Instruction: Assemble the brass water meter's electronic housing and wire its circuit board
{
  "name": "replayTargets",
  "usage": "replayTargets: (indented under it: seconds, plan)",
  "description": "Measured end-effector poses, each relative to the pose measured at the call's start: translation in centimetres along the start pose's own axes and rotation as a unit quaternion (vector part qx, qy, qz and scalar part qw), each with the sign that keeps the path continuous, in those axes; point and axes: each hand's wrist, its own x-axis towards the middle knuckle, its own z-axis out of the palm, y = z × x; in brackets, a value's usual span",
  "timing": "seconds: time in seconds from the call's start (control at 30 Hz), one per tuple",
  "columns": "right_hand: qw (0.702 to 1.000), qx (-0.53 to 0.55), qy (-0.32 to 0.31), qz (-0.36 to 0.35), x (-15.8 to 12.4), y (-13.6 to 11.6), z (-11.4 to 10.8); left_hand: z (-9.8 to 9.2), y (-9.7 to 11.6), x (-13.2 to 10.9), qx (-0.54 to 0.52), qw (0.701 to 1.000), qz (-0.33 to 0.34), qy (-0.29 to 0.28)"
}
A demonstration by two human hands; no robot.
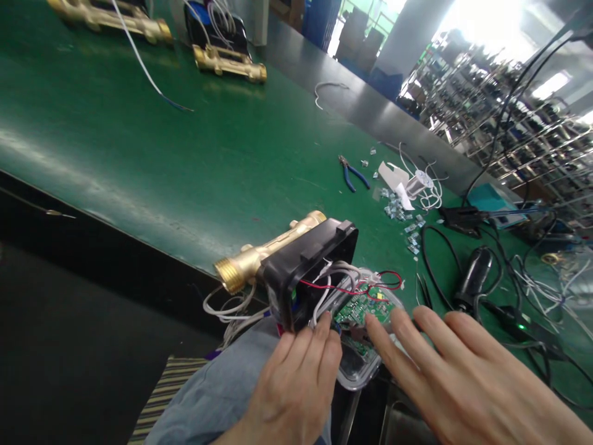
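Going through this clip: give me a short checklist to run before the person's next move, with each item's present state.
Left hand gripping the black housing: ok.
Right hand fingertips touching the circuit board: cannot tell.
Clear cover closed onto the housing: cannot tell.
Red wires free of both hands: ok.
Pliers lying on the green bench: ok.

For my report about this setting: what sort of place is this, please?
Probably a factory assembly line for meters: brass pipe bodies lie along a green workbench, a wired circuit board sits in a clear cover, and loaded metal racks stand behind.
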Motion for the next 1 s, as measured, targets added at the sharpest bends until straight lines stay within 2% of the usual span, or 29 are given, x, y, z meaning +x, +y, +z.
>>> replayTargets:
  seconds: [0.23,0.43,0.73,0.87,1.0]
  plan:
    - [0.998,-0.042,-0.024,-0.034,2.0,0.0,-0.9,0.1,0.1,0.2,-0.005,1.0,0.0,0.008]
    - [0.996,-0.017,-0.034,-0.076,3.9,0.0,-0.5,0.2,0.2,0.3,0.002,1.0,-0.006,0.012]
    - [0.992,-0.045,-0.056,-0.105,5.0,0.1,-1.7,0.2,-0.1,-0.3,0.007,1.0,0.008,-0.012]
    - [0.993,-0.027,-0.046,-0.104,5.1,0.0,-1.3,0.2,0.0,-0.2,0.005,1.0,0.005,-0.013]
    - [0.993,-0.01,-0.063,-0.096,4.1,-0.2,-0.7,0.1,-0.1,-0.1,0.005,1.0,0.005,-0.01]
